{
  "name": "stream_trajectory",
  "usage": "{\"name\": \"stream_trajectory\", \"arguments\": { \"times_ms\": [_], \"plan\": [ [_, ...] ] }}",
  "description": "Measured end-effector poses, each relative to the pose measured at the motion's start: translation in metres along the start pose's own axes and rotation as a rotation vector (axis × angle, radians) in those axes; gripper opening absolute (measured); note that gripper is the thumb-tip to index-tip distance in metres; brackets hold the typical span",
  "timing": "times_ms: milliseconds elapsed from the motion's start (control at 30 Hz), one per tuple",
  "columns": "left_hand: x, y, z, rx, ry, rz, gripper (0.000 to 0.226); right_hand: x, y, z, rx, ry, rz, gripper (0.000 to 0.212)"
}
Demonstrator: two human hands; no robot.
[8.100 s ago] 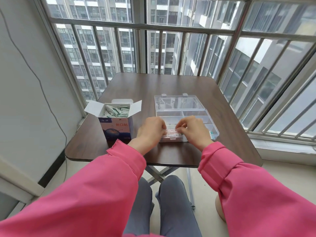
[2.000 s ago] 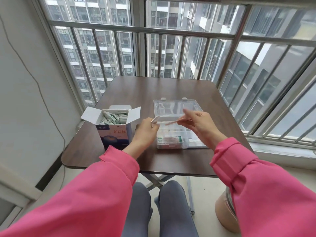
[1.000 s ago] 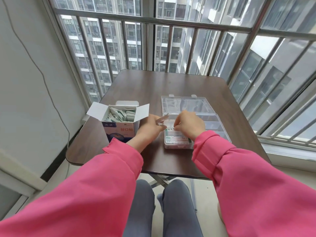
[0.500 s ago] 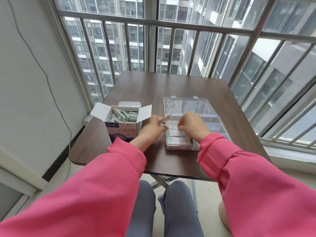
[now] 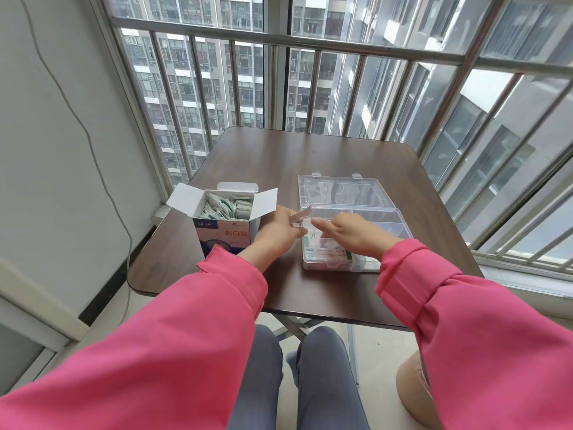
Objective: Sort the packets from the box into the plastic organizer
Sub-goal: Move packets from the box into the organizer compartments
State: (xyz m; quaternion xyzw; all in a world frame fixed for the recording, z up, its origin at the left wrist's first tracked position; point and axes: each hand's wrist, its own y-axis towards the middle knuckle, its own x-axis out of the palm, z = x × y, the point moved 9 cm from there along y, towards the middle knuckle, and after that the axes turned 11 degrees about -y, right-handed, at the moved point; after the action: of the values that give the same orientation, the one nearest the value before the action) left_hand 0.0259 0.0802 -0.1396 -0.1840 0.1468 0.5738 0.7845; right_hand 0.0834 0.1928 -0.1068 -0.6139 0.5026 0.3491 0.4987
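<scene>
From the head view, the box (image 5: pixel 224 219) stands open at the left of the worktop (image 5: pixel 310 156), many packets (image 5: pixel 228 207) upright inside it, and the plastic organizer (image 5: pixel 356 237) lies just to its right with its clear lid folded back flat on the far side. The left hand (image 5: pixel 279 232) sits between box and organizer, fingers curled and pinching a thin strip packet (image 5: pixel 300 216) at the organizer's near-left corner. The right hand (image 5: pixel 350 235) reaches over the near-left compartment, where packets already lie in a stack (image 5: pixel 325 252); its fingers look loosely extended, pressing or reaching, though I cannot tell if they pinch anything. The step in hand seems to be laying a packet into that compartment; next comes releasing it flat, then returning to the box for more
</scene>
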Motion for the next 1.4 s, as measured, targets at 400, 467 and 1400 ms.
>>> {"name": "stream_trajectory", "arguments": {
  "times_ms": [400,467,1400],
  "plan": [
    [-0.005,-0.016,0.021,0.135,-0.038,0.026,0.025,-0.017,0.003,0.007,-0.005,0.224,0.156,0.044],
    [0.001,-0.020,0.028,0.163,-0.112,-0.036,0.019,-0.026,0.001,0.014,-0.001,0.453,0.235,0.023],
    [-0.006,-0.009,0.018,0.059,-0.307,0.058,0.016,-0.022,0.000,0.044,0.124,0.319,0.437,0.011]
  ]
}}
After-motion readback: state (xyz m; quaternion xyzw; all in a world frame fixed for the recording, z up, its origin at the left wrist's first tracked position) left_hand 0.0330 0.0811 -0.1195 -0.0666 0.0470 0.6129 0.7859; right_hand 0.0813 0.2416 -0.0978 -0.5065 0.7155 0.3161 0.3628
